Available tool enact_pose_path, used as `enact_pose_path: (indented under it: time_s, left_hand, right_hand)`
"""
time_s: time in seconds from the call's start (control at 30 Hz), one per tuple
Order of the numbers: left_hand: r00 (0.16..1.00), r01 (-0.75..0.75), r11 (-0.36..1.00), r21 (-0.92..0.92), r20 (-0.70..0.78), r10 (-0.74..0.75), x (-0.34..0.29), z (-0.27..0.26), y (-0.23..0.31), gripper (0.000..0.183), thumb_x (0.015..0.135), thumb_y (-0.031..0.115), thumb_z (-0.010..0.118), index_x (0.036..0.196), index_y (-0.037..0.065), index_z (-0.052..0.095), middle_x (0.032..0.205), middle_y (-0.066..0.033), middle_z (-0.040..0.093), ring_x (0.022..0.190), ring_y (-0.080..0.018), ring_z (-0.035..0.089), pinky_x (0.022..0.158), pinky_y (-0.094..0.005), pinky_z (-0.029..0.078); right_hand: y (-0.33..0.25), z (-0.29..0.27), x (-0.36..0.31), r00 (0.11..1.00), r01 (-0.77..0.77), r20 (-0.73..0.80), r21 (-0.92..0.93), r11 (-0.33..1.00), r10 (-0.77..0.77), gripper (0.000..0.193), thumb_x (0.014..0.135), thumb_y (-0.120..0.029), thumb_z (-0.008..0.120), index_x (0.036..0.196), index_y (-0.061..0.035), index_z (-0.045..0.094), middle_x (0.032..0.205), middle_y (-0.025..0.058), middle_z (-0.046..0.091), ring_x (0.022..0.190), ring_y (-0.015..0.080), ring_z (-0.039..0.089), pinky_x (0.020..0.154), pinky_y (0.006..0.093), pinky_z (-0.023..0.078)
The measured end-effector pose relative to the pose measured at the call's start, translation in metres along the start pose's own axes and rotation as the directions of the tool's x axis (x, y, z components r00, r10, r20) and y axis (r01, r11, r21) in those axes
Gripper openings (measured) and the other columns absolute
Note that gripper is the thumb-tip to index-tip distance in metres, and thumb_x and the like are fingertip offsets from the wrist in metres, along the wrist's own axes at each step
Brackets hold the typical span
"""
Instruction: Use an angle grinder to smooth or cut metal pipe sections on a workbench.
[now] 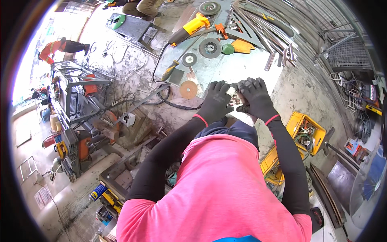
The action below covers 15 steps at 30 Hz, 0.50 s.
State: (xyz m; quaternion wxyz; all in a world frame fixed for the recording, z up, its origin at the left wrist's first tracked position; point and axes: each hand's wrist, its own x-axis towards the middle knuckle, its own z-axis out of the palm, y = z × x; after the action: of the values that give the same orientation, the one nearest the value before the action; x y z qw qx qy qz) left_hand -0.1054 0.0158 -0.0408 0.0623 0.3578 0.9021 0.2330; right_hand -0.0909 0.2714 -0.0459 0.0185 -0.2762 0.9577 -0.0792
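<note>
Side by side over the near edge of a worn metal table (264,74) are my left hand (217,99) and my right hand (258,97), both in dark gloves with red cuffs. Their fingers are curled, closed around a small, pale metallic piece (238,99) between them. Its kind is mostly hidden by the gloves. Left of my left hand lies a round brown disc (188,89). Beyond it are a small dark disc (189,59) and a larger grinding disc (210,48). A tool with a yellow-and-black handle (170,70) lies at the table's left edge.
A yellow angle grinder (195,25) with a cord lies across the table. Metal bars (278,42) are stacked far right. A yellow crate (308,133) of parts stands by my right arm. Metal frames (76,97) and a person in orange (58,47) are at left.
</note>
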Motion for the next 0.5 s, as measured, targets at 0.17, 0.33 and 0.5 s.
enact_pose_path:
  time_s: [0.17,0.33,0.5]
  left_hand:
    - [0.981,-0.187,0.972,-0.139,-0.072,0.179,0.009,0.011,-0.026,0.026,0.074,0.024,0.09,0.091,0.005,0.084,0.145,-0.0184,0.068,0.141,-0.0396,0.057,0.124,-0.0534,0.043]
    - [0.949,-0.308,0.949,-0.067,-0.086,0.302,0.028,-0.003,-0.031,0.043,0.077,0.025,0.093,0.112,0.003,0.079,0.146,-0.0167,0.067,0.138,-0.0393,0.061,0.12,-0.0523,0.049]
    - [0.942,0.158,0.984,0.082,-0.313,-0.125,0.093,-0.074,-0.132,0.062,0.083,0.037,0.098,0.127,0.0,0.075,0.137,-0.0238,0.069,0.132,-0.0424,0.063,0.108,-0.0532,0.054]
  right_hand:
    - [-0.03,0.026,-0.012,0.95,-0.085,-0.28,0.196,0.977,0.139,0.057,0.089,-0.054,0.083,0.126,-0.0113,0.075,0.127,0.0086,0.066,0.116,0.0317,0.06,0.104,0.0525,0.047]
    - [-0.052,0.029,-0.023,0.9,-0.301,-0.299,0.1,0.948,0.317,0.063,0.087,-0.055,0.087,0.13,-0.0112,0.073,0.125,0.0099,0.067,0.115,0.0333,0.062,0.104,0.0528,0.048]
    - [-0.049,0.034,-0.02,0.887,-0.306,-0.312,0.154,0.94,0.34,0.076,0.074,-0.057,0.094,0.131,-0.012,0.072,0.127,0.0097,0.067,0.119,0.0345,0.063,0.103,0.0544,0.05]
